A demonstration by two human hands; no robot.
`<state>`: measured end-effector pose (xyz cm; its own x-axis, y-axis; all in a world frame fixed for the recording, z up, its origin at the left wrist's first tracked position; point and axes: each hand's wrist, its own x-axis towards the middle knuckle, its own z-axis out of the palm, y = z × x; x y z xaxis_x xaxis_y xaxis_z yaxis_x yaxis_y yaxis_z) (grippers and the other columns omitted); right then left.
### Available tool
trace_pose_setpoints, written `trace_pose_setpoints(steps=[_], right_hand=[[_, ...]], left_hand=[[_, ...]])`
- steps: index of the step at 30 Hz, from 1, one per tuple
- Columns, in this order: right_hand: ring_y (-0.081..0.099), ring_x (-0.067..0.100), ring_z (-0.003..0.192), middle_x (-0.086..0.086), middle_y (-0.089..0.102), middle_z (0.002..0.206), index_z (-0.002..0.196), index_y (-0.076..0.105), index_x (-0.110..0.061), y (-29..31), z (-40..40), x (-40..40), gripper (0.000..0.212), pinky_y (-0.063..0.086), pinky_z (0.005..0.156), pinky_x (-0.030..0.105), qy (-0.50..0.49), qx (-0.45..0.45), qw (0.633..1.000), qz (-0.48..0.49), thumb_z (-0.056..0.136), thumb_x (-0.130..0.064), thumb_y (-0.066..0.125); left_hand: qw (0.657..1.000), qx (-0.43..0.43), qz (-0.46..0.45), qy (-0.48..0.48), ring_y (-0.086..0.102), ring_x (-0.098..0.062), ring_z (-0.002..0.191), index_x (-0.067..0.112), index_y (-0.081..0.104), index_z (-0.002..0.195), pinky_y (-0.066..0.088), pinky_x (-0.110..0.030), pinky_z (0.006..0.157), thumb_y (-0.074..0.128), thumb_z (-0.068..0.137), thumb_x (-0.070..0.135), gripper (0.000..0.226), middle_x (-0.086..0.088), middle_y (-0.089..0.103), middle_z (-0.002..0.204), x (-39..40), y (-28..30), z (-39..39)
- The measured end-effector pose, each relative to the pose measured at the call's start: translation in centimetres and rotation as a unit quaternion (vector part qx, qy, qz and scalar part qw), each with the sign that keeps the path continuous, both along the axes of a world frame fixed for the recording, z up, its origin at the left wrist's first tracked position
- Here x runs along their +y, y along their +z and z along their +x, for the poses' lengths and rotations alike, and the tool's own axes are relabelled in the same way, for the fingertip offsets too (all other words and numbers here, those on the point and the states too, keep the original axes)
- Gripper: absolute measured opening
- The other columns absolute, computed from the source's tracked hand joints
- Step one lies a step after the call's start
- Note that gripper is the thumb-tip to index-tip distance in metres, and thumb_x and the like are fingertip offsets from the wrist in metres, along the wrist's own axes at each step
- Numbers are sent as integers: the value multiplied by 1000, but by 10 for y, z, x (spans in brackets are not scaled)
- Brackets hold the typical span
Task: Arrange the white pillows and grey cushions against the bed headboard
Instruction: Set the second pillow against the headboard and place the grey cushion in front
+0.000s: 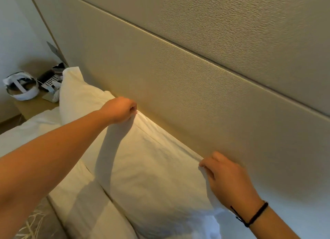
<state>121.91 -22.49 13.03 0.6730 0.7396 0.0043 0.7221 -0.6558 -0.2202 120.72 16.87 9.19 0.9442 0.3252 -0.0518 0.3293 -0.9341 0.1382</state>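
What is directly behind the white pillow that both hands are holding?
The beige padded headboard stands directly behind the white pillow, whose top edge the left hand and right hand grip. The headboard's lower part is covered by the pillow.

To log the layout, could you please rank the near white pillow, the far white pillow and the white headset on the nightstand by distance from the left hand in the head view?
From the left hand:
1. Near white pillow, pinched at its top edge.
2. Far white pillow, just beyond, leftward.
3. White headset, on the nightstand, far left.

Head view: from above the bed, tilted, looking down and forward
Nearness: close to the headboard [178, 81]
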Motion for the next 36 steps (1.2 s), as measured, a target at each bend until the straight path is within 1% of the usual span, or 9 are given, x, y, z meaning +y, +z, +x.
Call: trace_pose_setpoints(steps=[4,9,14,20,25,28,30,32,36], right_hand=[[44,18,43,-5,44,66,74,64,-24,-8,-13,-42,18,42,36,31,-64,-51,996,-28,81,-10,73],[33,22,36,-1,39,52,66,57,-22,-31,-22,-80,31,30,34,27,-139,-42,986,-87,64,3,75],[55,15,61,-6,49,71,86,56,-28,-59,-31,-86,11,45,54,26,-183,1,974,-134,94,-27,48],[51,15,63,-9,38,96,107,48,-43,-35,-37,-71,24,42,60,27,-219,-6,961,-169,95,-49,29],[57,9,79,-16,49,94,109,62,-41,-24,-23,17,24,47,72,26,-54,91,994,38,95,-48,44],[54,7,107,-14,52,123,117,64,-33,-34,3,99,25,40,89,18,10,162,982,96,97,-35,49],[48,9,120,-8,44,137,121,63,-26,-43,18,154,27,34,93,12,32,231,962,139,95,-28,55],[56,9,104,0,49,132,118,64,-19,-50,28,204,27,39,81,6,41,337,923,182,91,-18,61],[49,23,56,11,55,69,80,63,-12,-58,39,266,12,34,42,29,-73,578,764,276,88,-9,55]], left_hand=[[997,-53,-19,49,59,-25,80,17,66,101,53,-38,76,46,101,31,24,-8,67,94,-14,-18,-4],[992,-91,-5,93,56,-26,76,13,64,100,46,-37,69,45,102,31,26,-11,67,90,-35,-34,-3],[983,-121,1,135,55,-25,76,13,60,99,46,-36,69,43,102,27,23,-11,65,90,-55,-49,-6],[987,-102,17,119,60,-25,75,20,60,94,52,-38,69,42,100,29,21,-4,65,84,-51,-43,-8],[994,-96,26,53,61,-22,75,26,62,89,52,-35,67,45,99,32,20,1,65,83,-36,-30,-11],[995,-101,24,2,61,-20,80,26,67,97,55,-35,72,51,98,33,18,2,65,92,-25,-28,-12],[993,-98,45,-40,60,-18,81,27,68,99,56,-34,73,54,97,36,17,1,65,97,-16,-26,-11],[992,-89,56,-70,58,-19,77,28,68,96,54,-32,67,56,94,38,15,2,59,99,-3,-22,-8],[990,-39,42,-126,58,-19,73,29,65,92,41,-26,55,57,90,38,13,3,53,110,26,-16,-4]])
